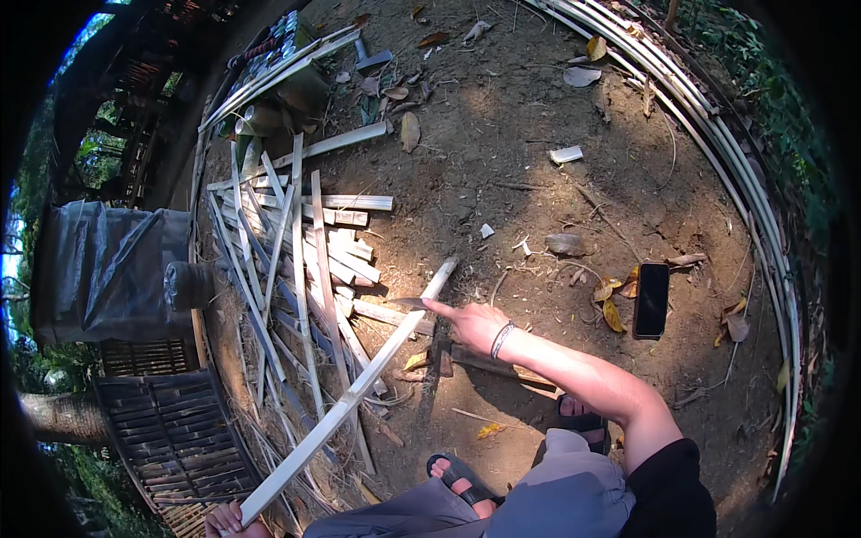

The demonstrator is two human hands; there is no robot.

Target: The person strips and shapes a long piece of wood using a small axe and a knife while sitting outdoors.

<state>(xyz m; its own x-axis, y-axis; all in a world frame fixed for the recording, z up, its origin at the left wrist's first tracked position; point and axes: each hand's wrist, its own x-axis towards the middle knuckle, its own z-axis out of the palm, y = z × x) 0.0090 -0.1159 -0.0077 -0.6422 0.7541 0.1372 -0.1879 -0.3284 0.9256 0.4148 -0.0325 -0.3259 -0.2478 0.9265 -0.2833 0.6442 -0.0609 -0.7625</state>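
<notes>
- Two hands of ours are on the job; nearest, at the lower edge, our left hand (235,522) has its fingers closed around the near end of a long pale strip (332,417).
- Beside it we see our sandalled foot (466,484) on the bare soil.
- The strip slants up and away to the right, its far end beyond our right hand (475,325).
- That hand is clamped on a knife (410,303), handle hidden in the palm, blade across the strip near its far end.
- Right of our forearm lies a black phone (651,301).
- Past the strip, to the left, we have a jumbled pile of split strips (299,242).
- Farthest, a hammer-like tool (372,61) lies on the ground.
</notes>
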